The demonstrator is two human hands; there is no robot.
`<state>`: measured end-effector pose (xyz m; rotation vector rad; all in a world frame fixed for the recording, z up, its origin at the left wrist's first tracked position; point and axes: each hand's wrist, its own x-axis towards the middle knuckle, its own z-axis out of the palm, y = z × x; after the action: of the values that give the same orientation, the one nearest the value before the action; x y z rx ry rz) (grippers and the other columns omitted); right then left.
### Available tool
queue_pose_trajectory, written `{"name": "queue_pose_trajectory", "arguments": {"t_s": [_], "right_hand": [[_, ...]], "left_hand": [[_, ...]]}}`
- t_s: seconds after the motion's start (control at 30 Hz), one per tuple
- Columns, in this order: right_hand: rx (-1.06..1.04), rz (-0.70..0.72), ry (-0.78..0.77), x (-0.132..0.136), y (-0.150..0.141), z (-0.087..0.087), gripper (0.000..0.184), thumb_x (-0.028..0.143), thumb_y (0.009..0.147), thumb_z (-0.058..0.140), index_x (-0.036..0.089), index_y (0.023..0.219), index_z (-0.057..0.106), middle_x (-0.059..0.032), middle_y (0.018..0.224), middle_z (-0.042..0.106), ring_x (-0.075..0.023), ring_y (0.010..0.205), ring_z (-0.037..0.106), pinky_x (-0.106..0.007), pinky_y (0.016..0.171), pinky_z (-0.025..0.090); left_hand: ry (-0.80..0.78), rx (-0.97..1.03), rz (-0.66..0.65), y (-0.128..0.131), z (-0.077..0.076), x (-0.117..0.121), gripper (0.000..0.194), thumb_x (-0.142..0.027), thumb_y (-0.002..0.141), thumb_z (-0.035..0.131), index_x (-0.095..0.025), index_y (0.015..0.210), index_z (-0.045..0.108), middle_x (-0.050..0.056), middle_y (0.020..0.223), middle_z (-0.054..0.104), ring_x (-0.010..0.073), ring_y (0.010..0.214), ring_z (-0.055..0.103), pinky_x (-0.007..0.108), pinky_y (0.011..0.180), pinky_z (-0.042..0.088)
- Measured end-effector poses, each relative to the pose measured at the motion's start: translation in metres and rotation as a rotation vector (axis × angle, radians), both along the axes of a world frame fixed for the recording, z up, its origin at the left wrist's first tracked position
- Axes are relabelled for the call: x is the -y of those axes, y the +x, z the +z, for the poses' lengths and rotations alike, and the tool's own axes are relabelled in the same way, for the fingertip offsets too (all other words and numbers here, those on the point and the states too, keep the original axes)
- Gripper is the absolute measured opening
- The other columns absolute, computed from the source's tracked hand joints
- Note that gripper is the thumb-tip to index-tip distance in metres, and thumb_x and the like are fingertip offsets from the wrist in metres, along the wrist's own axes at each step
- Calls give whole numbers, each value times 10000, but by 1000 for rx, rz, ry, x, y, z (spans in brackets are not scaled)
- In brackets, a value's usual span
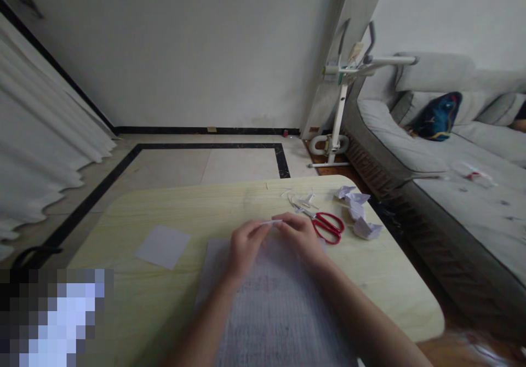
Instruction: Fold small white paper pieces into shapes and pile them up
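Observation:
Between my left hand (246, 244) and my right hand (302, 238) is a small folded piece of white paper (271, 222), pinched at both ends by closed fingers. The fingers hide most of it. Both hands are over the top of a large written-on sheet (279, 307) lying on the table. Just right of my right hand lie red-handled scissors (327, 228), their blades pointing to the upper left. Beside the blades are small white paper scraps (308, 198). A white square of paper (163, 246) lies flat to the left of my left hand.
Several folded white paper pieces (357, 209) sit near the right edge of the pale wooden table (394, 296). A grey sofa (464, 202) stands to the right, with white exercise equipment (339, 115) behind. A white curtain (45, 131) hangs at the left. The lower left corner is pixelated.

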<state>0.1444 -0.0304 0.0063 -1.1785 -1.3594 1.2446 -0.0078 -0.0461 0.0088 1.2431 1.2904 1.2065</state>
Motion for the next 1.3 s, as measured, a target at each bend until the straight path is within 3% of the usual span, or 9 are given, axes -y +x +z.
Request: {"name": "queue_pose_trajectory", "arguments": {"t_s": [0.43,0.73,1.1,1.3], "right_hand": [[41,-22,9,-2,-1,-7,214,358,779,635,173,838,724,-35,751,705,-168,680,615,-259,617,457],[43,32,99,1,0,-4,178,325,806,620,193,884,711,-39,857,716,-191,818,643,-285,744,484],[89,20,116,2,-1,-1,175,321,825,607,191,852,721,-41,831,720,-189,811,649,-283,744,481],[99,11,114,1,-1,-2,191,332,824,601,185,846,720,-43,815,718,-185,776,644,-281,719,483]], "left_hand": [[43,-29,-1,0,1,1,202,-302,803,598,-143,817,720,-21,611,572,94,521,451,191,498,359],[13,-15,3,-3,2,2,229,-331,804,589,-137,802,710,-47,516,469,91,490,424,188,466,332],[2,-4,23,-2,2,1,195,-321,739,658,-145,795,719,-14,600,603,103,519,489,197,489,366],[-7,-5,23,0,7,2,188,-317,735,658,-142,769,718,-10,596,600,108,523,488,200,490,359]]}}
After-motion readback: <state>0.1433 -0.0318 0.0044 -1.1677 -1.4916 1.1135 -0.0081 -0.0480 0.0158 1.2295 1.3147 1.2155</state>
